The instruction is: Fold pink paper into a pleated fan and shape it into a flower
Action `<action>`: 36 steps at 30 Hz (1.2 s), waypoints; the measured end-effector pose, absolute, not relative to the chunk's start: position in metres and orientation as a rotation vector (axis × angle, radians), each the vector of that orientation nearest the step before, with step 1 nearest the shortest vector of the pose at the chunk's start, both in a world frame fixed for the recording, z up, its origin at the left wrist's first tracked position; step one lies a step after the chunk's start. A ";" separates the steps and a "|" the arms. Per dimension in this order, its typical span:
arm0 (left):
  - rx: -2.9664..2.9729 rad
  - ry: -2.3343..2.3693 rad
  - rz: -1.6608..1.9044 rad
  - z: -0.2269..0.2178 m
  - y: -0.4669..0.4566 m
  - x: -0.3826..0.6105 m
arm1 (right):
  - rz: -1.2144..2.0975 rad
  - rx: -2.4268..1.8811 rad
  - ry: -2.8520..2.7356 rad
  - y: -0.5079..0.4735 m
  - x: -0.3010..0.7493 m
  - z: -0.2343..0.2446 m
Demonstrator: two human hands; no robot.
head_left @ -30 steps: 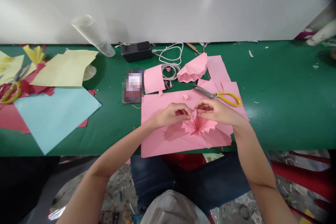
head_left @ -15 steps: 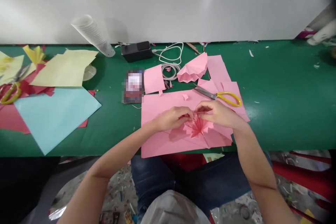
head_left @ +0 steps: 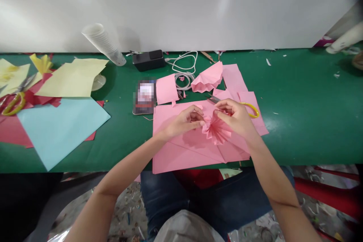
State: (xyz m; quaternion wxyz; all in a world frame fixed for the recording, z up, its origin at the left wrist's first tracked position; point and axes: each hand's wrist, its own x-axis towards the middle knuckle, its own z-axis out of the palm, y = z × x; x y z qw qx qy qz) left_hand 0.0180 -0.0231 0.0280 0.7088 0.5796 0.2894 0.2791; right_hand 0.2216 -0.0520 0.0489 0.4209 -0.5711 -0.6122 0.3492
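A pink pleated paper fan (head_left: pixel 217 131) is spread in a rosette-like shape above the pink sheets (head_left: pixel 172 151). Its left edge is at the thumb and fingertips of my left hand (head_left: pixel 185 121), which appear closed on it. My right hand (head_left: pixel 236 117) pinches its upper right side between thumb and bent fingers. Some of the folds are hidden behind the fingers. Just beyond my right hand lie scissors with yellow handles (head_left: pixel 252 109), partly covered by that hand. Farther back rests a second pleated pink paper piece (head_left: pixel 208 78).
A phone (head_left: pixel 144 96), a black box-shaped device (head_left: pixel 149 60) and a coiled white cable (head_left: pixel 184 79) lie behind the sheets. To the left are stacked cups (head_left: pixel 103 43), blue paper (head_left: pixel 62 128), pale yellow paper (head_left: pixel 72 79) and other scissors (head_left: pixel 14 104). A white wall (head_left: pixel 181 7) borders the green table (head_left: pixel 297 102).
My hands have moved slightly apart from their close pinch at the top of the fan. The fan has turned and shows more spread pleats. My right hand now covers more of the scissors.
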 end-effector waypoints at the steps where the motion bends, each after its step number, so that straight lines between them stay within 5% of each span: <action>1: 1.270 0.647 0.607 0.028 -0.023 0.018 | 0.867 -1.423 -1.521 -0.051 0.221 0.048; 36: 1.298 1.071 0.742 0.021 -0.027 0.025 | 0.461 -1.397 -1.712 -0.050 0.202 0.029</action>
